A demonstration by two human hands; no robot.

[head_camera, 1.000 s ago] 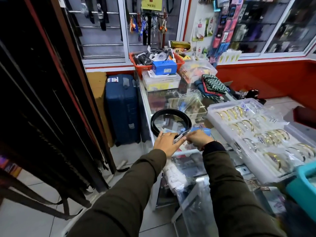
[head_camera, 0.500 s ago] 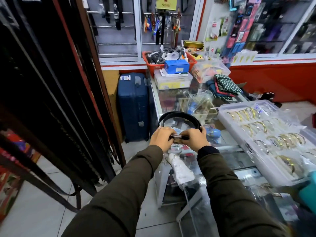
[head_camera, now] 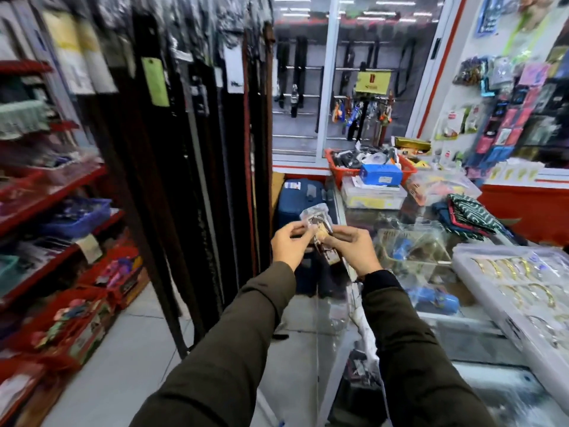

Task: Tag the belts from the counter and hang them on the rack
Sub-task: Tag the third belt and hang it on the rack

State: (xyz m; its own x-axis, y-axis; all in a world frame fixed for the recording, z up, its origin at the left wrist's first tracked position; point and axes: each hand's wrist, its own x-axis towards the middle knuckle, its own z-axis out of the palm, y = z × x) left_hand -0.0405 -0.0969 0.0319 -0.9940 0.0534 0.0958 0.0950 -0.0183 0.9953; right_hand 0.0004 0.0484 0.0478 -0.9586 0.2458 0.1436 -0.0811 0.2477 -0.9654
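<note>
Head camera view, looking forward and down over two arms in dark olive sleeves. Both hands are raised in the air just left of the glass counter (head_camera: 363,211), close together and almost touching. The left hand (head_camera: 288,243) and the right hand (head_camera: 354,248) each pinch the same small thing between thumb and fingertips: the end of a belt (head_camera: 323,238), brownish, with clear plastic wrapping (head_camera: 314,212) sticking up above the fingers. The picture is blurred, so the buckle and any tag cannot be told apart.

To the left of the counter, past the hands, stands a rack of hanging belts (head_camera: 200,149), mostly black and dark brown, with white and green paper tags near their tops. Further left of the rack are red shelves (head_camera: 52,192) holding baskets of small goods.

On the counter, at its far end, sits a red basket (head_camera: 338,174) with a blue box (head_camera: 381,175) in front of it. At the counter's right side lies a clear tray of gold bangles (head_camera: 505,272). A blue suitcase (head_camera: 298,198) stands on the floor against the counter's left side, behind the hands.
</note>
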